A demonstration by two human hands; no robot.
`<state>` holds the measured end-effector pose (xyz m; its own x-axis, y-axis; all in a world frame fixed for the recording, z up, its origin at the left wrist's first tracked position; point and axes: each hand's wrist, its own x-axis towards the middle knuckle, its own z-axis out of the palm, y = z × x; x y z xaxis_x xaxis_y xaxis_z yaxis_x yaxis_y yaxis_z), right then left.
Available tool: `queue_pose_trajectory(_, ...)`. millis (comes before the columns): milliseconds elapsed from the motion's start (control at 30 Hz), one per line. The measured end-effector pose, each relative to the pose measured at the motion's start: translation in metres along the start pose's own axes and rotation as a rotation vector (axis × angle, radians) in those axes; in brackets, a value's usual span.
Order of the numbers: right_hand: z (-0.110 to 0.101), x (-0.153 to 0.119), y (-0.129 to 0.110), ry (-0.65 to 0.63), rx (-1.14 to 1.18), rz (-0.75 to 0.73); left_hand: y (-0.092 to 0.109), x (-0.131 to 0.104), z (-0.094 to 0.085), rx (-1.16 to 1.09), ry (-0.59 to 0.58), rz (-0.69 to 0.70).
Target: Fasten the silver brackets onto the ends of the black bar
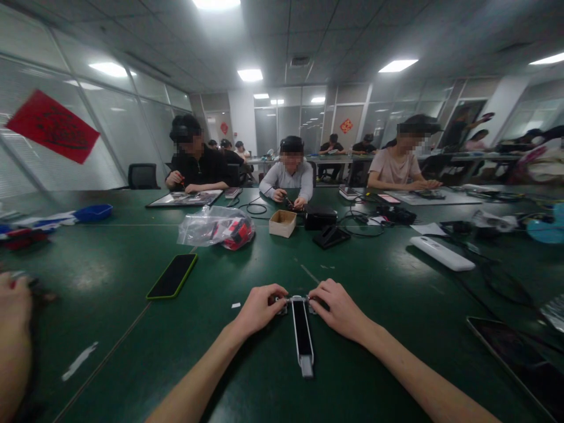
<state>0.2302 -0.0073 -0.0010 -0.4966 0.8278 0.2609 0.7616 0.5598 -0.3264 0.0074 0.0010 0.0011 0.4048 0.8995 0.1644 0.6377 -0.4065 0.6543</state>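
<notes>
**Both hands pinch the far end of a slim device**

The left hand (258, 308) and the right hand (341, 308) each close their fingertips on one side of the far end of a narrow black-and-silver device (302, 335). It lies flat on the green table (132, 352) directly before the person, its long axis running from six to twelve o'clock. What the fingertips nip there is too small to tell.

To do this well, judging from the pose, the person should keep both wrists resting on the table, press evenly from nine and three o'clock so the device does not swing, and use light force, since the parts at that end look small.

Counted outward: one device, two hands on it. At ten o'clock lies one phone with a green edge (172, 276). Toward eleven o'clock sits one clear plastic bag (215, 227) with red parts inside, and at twelve one small cardboard box (282, 223). One white bar (442, 253) lies at two o'clock, and one dark tablet (520, 358) at four. Three people sit along the table's far side. Another person's hand (13, 311) shows at nine o'clock.
</notes>
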Motion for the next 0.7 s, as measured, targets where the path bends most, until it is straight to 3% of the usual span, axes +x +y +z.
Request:
queue_pose_trajectory(133,-0.014,-0.001,0.014,0.008,-0.037,-0.049,0.002,0.0,-0.001,0.02,0.001,0.017)
queue_pose_trajectory(300,-0.034,-0.005,0.045,0.098,-0.134,0.024,0.002,-0.001,-0.001,0.059,-0.009,0.018)
queue_pose_trajectory(533,-0.032,-0.01,0.056,-0.108,-0.112,0.093,-0.002,-0.001,0.003,0.066,0.022,0.022)
queue_pose_trajectory(700,-0.027,-0.009,0.056,-0.161,-0.086,0.134,-0.004,0.0,0.005,0.061,0.034,0.033)
